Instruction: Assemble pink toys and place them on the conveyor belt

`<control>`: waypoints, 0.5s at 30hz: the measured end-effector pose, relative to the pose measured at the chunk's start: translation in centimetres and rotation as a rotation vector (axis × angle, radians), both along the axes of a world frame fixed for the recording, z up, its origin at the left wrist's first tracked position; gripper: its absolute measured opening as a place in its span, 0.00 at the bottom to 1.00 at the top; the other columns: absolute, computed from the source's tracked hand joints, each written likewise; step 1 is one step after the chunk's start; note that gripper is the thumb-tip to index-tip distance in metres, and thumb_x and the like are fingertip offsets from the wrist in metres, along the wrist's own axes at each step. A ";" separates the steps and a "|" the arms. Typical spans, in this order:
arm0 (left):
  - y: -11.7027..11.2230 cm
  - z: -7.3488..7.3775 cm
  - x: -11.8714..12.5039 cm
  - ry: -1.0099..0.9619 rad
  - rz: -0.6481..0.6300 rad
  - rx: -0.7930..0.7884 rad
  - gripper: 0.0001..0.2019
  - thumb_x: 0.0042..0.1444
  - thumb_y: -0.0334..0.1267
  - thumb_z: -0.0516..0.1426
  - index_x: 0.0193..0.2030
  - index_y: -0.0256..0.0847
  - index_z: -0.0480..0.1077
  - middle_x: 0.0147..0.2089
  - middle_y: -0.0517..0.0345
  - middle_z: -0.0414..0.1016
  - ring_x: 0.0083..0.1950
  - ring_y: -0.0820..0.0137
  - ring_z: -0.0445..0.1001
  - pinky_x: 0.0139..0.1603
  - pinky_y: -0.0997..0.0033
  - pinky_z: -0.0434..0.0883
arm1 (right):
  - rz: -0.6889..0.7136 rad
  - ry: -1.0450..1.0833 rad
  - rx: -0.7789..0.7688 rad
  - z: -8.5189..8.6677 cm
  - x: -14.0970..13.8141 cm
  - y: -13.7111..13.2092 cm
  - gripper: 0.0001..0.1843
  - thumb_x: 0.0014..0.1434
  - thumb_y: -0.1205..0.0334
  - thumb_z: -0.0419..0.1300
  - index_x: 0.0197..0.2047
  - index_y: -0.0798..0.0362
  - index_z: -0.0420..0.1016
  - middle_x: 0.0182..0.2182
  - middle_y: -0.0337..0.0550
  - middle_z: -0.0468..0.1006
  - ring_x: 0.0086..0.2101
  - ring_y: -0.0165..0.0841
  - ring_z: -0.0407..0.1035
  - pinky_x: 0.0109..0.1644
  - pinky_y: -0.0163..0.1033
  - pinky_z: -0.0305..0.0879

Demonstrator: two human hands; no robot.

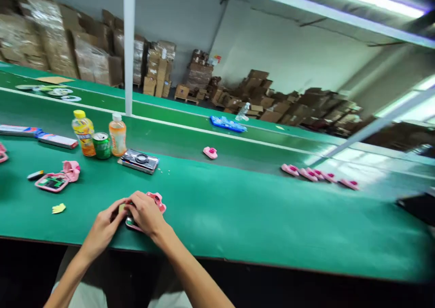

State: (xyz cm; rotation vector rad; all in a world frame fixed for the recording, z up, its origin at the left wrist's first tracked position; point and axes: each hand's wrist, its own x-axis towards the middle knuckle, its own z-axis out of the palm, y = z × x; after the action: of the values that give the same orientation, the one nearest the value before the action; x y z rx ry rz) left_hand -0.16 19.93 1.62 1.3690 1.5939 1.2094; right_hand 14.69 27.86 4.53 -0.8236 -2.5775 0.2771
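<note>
Close to the table's front edge, my two hands meet over a pink plastic casing (pixel 158 200). My left hand (pixel 103 224) is closed, with a small yellowish piece (pixel 122 208) between its fingers. The curled fingers of my right hand (pixel 147 212) come up against that piece; what they pinch is hidden. Under the right hand, part of the casing's dark inside shows. To the left lies another pink casing (pixel 54 182), opened out, with a green circuit board inside. A crumpled pale yellow scrap (pixel 59 208) is on the table nearer me.
Behind my hands stand a yellow-capped bottle (pixel 83 133), a green can (pixel 102 146) and an orange drink bottle (pixel 118 135). A flat dark package (pixel 140 161) lies beside them. Several pink pieces (pixel 308 174) and a blue tray (pixel 227 123) are on the green conveyor belt (pixel 176 138).
</note>
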 end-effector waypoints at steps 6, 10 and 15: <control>0.6 0.3 0.0 -0.082 0.008 0.015 0.31 0.57 0.60 0.61 0.57 0.37 0.72 0.50 0.50 0.79 0.51 0.61 0.77 0.56 0.66 0.73 | 0.066 -0.122 -0.080 1.2 0.1 1.2 0.11 0.72 0.61 0.51 0.44 0.58 0.72 0.41 0.45 0.73 0.44 0.31 0.68 0.48 0.35 0.64; 0.8 0.5 -0.6 0.015 0.063 0.082 0.23 0.59 0.51 0.62 0.53 0.35 0.74 0.48 0.53 0.79 0.45 0.69 0.75 0.50 0.75 0.71 | 0.176 -0.152 -0.045 2.4 -1.0 1.1 0.10 0.71 0.66 0.51 0.45 0.60 0.73 0.45 0.46 0.74 0.50 0.31 0.70 0.55 0.37 0.69; 0.8 -0.4 -0.2 0.228 -0.011 0.206 0.18 0.66 0.42 0.55 0.52 0.26 0.72 0.43 0.59 0.77 0.47 0.72 0.78 0.51 0.72 0.72 | 0.123 -0.344 0.047 3.5 -1.7 1.8 0.27 0.65 0.61 0.39 0.29 0.77 0.67 0.50 0.45 0.74 0.61 0.31 0.65 0.63 0.35 0.61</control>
State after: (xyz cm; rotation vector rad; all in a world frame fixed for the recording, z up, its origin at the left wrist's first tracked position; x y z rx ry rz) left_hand -0.33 20.71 1.23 1.6964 1.6475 1.2769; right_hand 13.04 29.68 7.99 -0.7512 -2.9488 0.1167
